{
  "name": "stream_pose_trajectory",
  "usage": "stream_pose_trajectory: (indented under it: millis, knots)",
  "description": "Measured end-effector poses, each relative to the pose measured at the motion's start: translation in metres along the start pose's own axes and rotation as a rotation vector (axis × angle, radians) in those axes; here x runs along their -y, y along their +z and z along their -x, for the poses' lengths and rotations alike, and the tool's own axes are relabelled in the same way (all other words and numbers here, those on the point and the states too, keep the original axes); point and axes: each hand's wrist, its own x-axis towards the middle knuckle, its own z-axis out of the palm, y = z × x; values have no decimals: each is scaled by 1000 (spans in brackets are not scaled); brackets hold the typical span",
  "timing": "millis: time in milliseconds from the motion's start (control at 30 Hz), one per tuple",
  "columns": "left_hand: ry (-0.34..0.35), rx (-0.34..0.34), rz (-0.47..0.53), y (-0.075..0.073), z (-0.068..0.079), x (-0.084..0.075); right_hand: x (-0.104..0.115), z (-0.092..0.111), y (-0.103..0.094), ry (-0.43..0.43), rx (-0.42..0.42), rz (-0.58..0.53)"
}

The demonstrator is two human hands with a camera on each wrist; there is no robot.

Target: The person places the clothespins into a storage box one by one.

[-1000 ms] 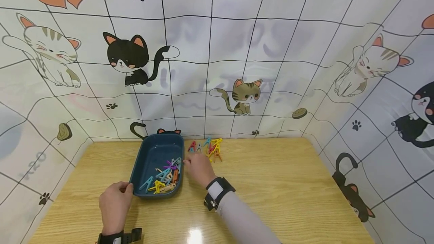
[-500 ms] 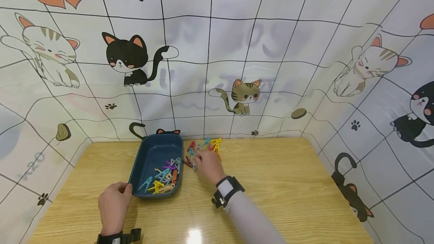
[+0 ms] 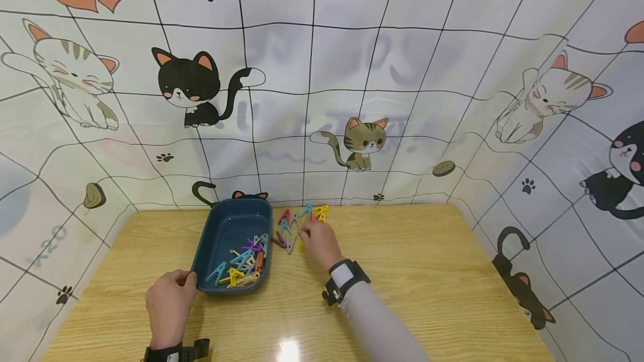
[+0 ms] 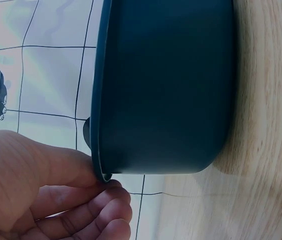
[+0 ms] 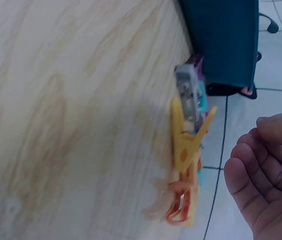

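Note:
My left hand (image 3: 170,309) pinches the rim of the dark blue plastic bin (image 3: 215,233) at its near left corner. The left wrist view shows thumb and fingers (image 4: 112,202) on either side of the rim. Clothespins (image 3: 235,277) in yellow, blue, purple, orange and wood colour lie in the bin's near end. My right hand (image 3: 322,243) is over the loose clothespins right of the bin, its fingers loosely bent with nothing seen between them. Beneath it lie a yellow clothespin (image 5: 184,150), a grey clothespin (image 5: 187,92) and an orange clothespin (image 5: 180,202).
More loose clothespins (image 3: 285,217), red, blue, grey and yellow, lie between the bin and my right hand, near the table's back edge. The wooden table (image 3: 402,272) meets a cat-print sheet (image 3: 312,71) at the back and both sides.
My right hand has moved from the bin's right side further right. Dark red and grey clothespins beside the bin have come into view. My left hand stays on the rim.

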Motion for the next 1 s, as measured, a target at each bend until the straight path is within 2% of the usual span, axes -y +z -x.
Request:
stream_pose_trajectory:
  millis: [167, 500, 700, 1000]
  knots:
    - [1, 0, 2, 0, 0, 1, -9, 2, 0, 60, 32, -9]
    - [-2, -5, -3, 1, 0, 1, -16, 7, 7, 64, 61, 23]
    - [13, -13, 0, 1, 0, 0, -15, 9, 10, 34, 91, 103]
    - [-1, -19, 3, 2, -1, 0, -11, 10, 12, -14, 78, 196]
